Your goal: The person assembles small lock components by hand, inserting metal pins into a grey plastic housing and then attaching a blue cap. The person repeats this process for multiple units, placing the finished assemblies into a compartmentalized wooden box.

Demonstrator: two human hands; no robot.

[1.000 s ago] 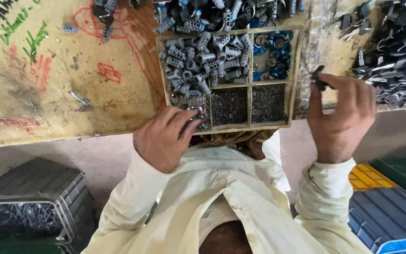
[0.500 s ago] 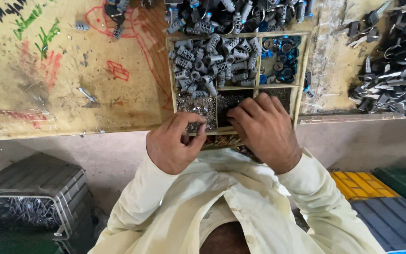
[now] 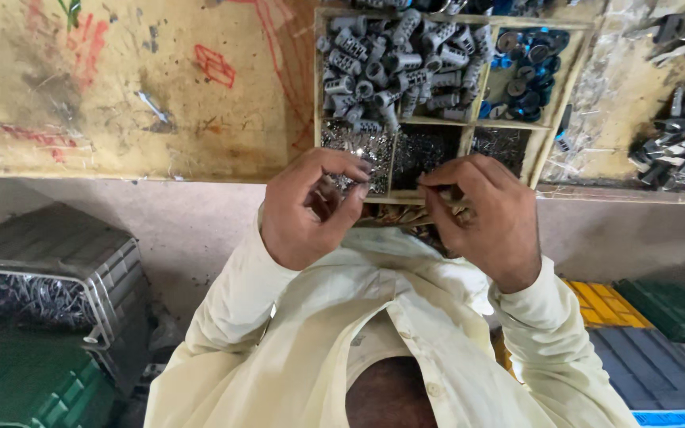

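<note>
Both hands at the near edge of a wooden parts tray (image 3: 545, 139)

Left hand (image 3: 307, 210) and right hand (image 3: 481, 214) each pinch something tiny, unclear what; grey ribbed pieces (image 3: 394, 67) fill the tray's compartment beyond, on yellow tabletop (image 3: 120, 119).

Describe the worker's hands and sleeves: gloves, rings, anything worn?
Both hands are bare: the left hand and right hand show no gloves, and no rings or watch are visible. Long, loose, pale cream sleeves of a buttoned shirt reach to the wrists.
</note>
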